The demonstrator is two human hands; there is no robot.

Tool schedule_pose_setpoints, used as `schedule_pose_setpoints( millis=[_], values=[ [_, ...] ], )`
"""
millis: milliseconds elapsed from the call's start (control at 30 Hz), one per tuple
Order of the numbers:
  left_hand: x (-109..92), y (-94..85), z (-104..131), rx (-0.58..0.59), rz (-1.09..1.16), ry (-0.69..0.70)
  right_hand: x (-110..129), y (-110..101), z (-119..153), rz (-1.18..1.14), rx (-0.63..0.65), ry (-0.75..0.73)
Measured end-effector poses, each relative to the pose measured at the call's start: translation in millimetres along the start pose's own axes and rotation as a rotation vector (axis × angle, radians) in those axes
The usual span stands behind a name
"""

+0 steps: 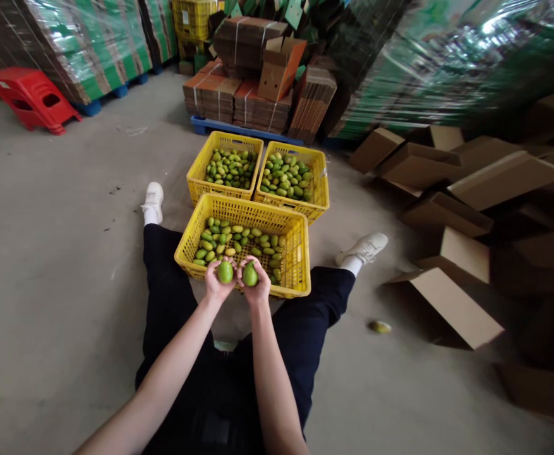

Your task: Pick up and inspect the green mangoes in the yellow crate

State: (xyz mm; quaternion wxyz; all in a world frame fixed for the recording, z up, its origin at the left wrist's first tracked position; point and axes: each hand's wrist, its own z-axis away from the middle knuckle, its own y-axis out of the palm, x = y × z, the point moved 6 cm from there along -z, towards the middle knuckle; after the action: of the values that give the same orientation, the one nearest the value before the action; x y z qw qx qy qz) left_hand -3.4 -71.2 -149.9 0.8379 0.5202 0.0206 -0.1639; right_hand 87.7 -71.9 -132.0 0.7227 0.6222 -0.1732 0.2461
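My left hand (218,282) holds a green fruit (225,272) in its curled fingers. Close beside it, my right hand (256,286) grips another green fruit (250,274). Both hands are over the near edge of a yellow crate (302,253), which stands between my legs with several green and yellowish fruits (216,237) in it, mostly along its far and left parts. Two more yellow crates, one at the back left (196,183) and one at the back right (321,189), hold many similar fruits.
A single fruit (379,327) lies on the floor to the right. Open cardboard boxes (457,303) are heaped at the right. A red stool (35,98) stands at the far left. Bundled flat cartons (210,95) rest on a blue pallet (243,129) behind the crates.
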Motion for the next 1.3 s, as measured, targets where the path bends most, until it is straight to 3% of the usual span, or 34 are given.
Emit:
schedule_pose_setpoints(
  millis=[233, 467, 700, 1033, 1300],
  values=[
    [2, -1.1, 3, -0.129, -0.006, -0.053, 3, -7, 4, 0.069, -0.086, 0.025],
    [-4, -1.2, 2, -0.135, 0.008, 0.102, -13, -17, 6, -0.108, -0.24, 0.02],
    [6, 5.3, 6, -0.095, 0.067, 0.079, -16, -24, 4, -0.165, -0.345, 0.03],
    [20, -4.9, 5, -0.186, 0.104, 0.026, -10, -26, 2, -0.157, -0.329, -0.057],
    [12, -11.1, 2, -0.125, 0.158, 0.054, -13, -33, 2, -0.111, -0.405, -0.098]
  ],
)
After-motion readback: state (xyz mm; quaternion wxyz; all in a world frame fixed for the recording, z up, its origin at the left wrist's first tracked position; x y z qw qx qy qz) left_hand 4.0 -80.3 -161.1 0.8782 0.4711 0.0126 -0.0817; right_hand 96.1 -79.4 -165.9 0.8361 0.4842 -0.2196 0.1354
